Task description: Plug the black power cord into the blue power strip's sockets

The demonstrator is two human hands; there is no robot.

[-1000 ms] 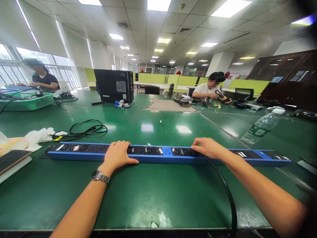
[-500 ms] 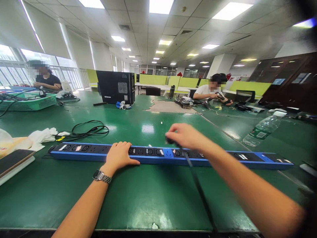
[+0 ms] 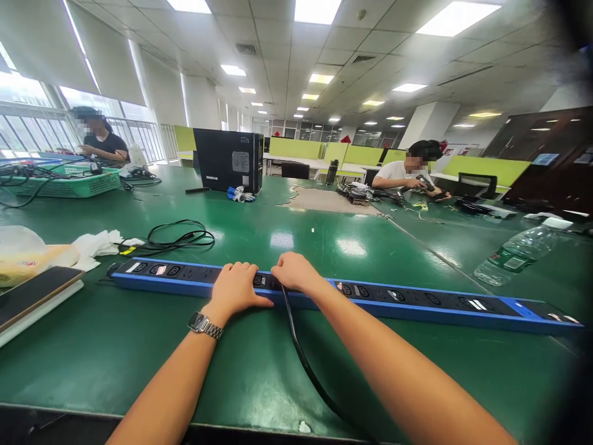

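Observation:
A long blue and black power strip [image 3: 393, 303] lies across the green table, with rows of sockets facing up. My left hand [image 3: 236, 285] grips it left of its middle, fingers over the far edge and thumb along the near side. Just to the right, my right hand [image 3: 295, 272] is closed at the strip's sockets around the end of a black cable [image 3: 303, 358]. The plug itself is hidden by the fingers. From there the cable runs down over the table's near edge.
Left: a phone [image 3: 37, 296], tissue pack [image 3: 32, 262], coiled cable [image 3: 180, 238] and green basket [image 3: 78, 183]. Behind stands a black computer case [image 3: 229, 162]. A water bottle [image 3: 521, 253] lies at the right. Two people [image 3: 412, 170] sit across the table.
My right hand has moved left and down, with the cable end, onto the strip beside my left hand. My left hand keeps its hold on the strip. The view has shifted slightly.

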